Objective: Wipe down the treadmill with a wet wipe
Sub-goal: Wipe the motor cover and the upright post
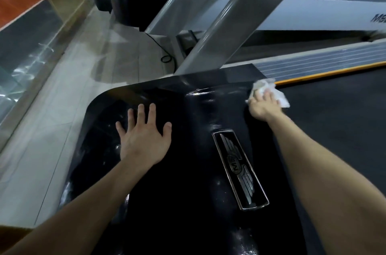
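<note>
The treadmill's glossy black motor cover (188,171) fills the lower middle of the head view and carries a silver winged emblem (240,169). My left hand (144,135) rests flat on the cover's left side with its fingers spread. My right hand (263,104) presses a crumpled white wet wipe (275,93) onto the cover's far right corner, where the cover meets the dark running belt (334,121). The fingers lie over the wipe and hide part of it.
Two grey uprights (236,18) rise from the cover's far edge. A ribbed side rail with a yellow stripe (317,66) runs to the right. A second treadmill (313,12) stands behind. Pale tiled floor (69,98), a black cable and a glass wall lie to the left.
</note>
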Demonstrator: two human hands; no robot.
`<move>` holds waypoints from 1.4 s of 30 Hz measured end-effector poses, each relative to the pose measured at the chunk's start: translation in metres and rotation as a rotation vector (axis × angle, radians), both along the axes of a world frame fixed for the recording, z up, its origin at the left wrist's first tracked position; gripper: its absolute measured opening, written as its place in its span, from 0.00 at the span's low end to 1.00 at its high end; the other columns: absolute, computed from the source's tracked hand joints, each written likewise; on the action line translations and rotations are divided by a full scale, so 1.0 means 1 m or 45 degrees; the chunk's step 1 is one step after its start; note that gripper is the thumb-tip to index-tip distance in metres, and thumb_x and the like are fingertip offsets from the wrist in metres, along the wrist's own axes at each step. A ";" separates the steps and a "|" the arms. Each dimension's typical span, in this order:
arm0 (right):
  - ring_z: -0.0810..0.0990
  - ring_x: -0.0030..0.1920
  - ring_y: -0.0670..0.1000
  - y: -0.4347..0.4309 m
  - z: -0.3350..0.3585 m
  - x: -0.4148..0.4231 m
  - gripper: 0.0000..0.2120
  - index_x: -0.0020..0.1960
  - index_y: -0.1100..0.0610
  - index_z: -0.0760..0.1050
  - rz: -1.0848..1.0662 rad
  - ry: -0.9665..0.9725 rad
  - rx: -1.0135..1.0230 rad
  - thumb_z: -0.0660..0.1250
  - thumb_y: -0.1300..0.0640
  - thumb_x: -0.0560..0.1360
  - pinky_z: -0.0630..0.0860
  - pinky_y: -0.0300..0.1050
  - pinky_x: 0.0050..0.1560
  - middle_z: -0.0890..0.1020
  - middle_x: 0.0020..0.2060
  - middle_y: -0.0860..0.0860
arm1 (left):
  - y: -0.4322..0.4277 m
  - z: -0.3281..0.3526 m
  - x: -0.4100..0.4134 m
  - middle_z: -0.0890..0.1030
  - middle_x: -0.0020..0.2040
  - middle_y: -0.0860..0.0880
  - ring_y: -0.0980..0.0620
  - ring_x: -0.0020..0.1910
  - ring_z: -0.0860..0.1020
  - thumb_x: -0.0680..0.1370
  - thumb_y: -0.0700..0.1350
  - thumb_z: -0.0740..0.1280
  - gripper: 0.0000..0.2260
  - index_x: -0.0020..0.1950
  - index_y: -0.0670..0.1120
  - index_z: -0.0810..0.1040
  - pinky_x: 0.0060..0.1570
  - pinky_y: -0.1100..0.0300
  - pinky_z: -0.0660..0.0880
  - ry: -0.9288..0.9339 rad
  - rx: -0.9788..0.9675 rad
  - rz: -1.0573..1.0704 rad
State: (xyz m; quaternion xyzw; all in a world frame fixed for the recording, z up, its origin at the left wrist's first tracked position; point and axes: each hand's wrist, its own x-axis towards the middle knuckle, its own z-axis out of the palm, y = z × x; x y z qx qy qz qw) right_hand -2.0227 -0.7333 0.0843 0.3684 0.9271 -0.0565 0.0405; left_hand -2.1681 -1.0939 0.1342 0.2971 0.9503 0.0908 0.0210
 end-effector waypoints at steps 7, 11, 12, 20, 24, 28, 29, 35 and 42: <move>0.65 0.80 0.51 -0.089 0.042 -0.090 0.24 0.81 0.45 0.67 0.785 0.425 0.034 0.52 0.48 0.86 0.59 0.57 0.79 0.69 0.81 0.52 | -0.002 -0.001 -0.002 0.48 0.88 0.48 0.42 0.87 0.44 0.83 0.69 0.48 0.36 0.87 0.56 0.45 0.82 0.33 0.45 0.003 0.017 0.000; 0.63 0.81 0.61 0.020 0.043 -0.088 0.30 0.83 0.48 0.61 -0.186 0.125 -0.145 0.45 0.44 0.83 0.57 0.62 0.80 0.64 0.83 0.56 | -0.001 -0.001 -0.002 0.48 0.88 0.49 0.43 0.87 0.43 0.82 0.69 0.48 0.36 0.87 0.56 0.45 0.83 0.33 0.45 0.005 0.021 0.001; 0.64 0.80 0.63 0.013 0.048 -0.095 0.31 0.82 0.49 0.61 -0.239 0.067 -0.183 0.45 0.42 0.82 0.58 0.64 0.80 0.64 0.82 0.58 | 0.000 0.000 -0.002 0.48 0.88 0.49 0.44 0.87 0.43 0.82 0.69 0.48 0.36 0.87 0.56 0.45 0.83 0.33 0.44 0.006 0.019 0.002; 0.70 0.76 0.64 0.016 0.034 -0.093 0.25 0.74 0.47 0.69 -0.097 0.237 -0.158 0.45 0.46 0.82 0.66 0.63 0.75 0.71 0.76 0.60 | -0.002 0.002 -0.001 0.47 0.88 0.50 0.45 0.87 0.42 0.82 0.70 0.47 0.37 0.87 0.57 0.45 0.83 0.34 0.44 -0.016 0.023 -0.001; 0.42 0.86 0.62 0.023 0.012 -0.043 0.30 0.87 0.52 0.43 -0.475 0.266 -0.281 0.41 0.48 0.86 0.41 0.60 0.84 0.43 0.86 0.61 | -0.001 0.003 -0.001 0.47 0.88 0.49 0.44 0.87 0.43 0.82 0.70 0.48 0.36 0.87 0.56 0.45 0.83 0.34 0.44 -0.017 0.029 -0.003; 0.43 0.85 0.66 -0.011 -0.017 -0.004 0.32 0.87 0.59 0.44 -0.471 0.257 -0.263 0.39 0.47 0.86 0.40 0.63 0.83 0.45 0.85 0.66 | -0.001 0.002 -0.002 0.48 0.88 0.49 0.44 0.87 0.43 0.83 0.69 0.48 0.36 0.87 0.56 0.45 0.83 0.36 0.45 -0.004 0.016 -0.015; 0.44 0.84 0.67 -0.015 -0.021 0.007 0.35 0.87 0.58 0.48 -0.430 0.234 -0.263 0.35 0.45 0.83 0.41 0.65 0.83 0.46 0.85 0.65 | 0.000 0.001 -0.004 0.48 0.88 0.48 0.45 0.87 0.44 0.83 0.68 0.48 0.35 0.87 0.56 0.45 0.84 0.37 0.45 0.028 0.009 -0.047; 0.41 0.86 0.61 -0.053 0.001 0.048 0.30 0.87 0.50 0.43 -0.281 0.178 -0.337 0.45 0.47 0.88 0.40 0.57 0.84 0.43 0.86 0.61 | 0.035 0.010 -0.012 0.45 0.88 0.51 0.48 0.87 0.43 0.85 0.64 0.44 0.29 0.86 0.63 0.46 0.85 0.45 0.46 0.181 -0.231 -0.538; 0.39 0.86 0.59 0.005 0.005 0.013 0.31 0.87 0.51 0.40 -0.365 0.277 -0.378 0.43 0.46 0.88 0.39 0.60 0.84 0.40 0.86 0.58 | 0.068 0.024 -0.025 0.36 0.86 0.54 0.44 0.86 0.38 0.78 0.78 0.45 0.35 0.83 0.71 0.40 0.84 0.42 0.44 0.027 -0.555 -0.551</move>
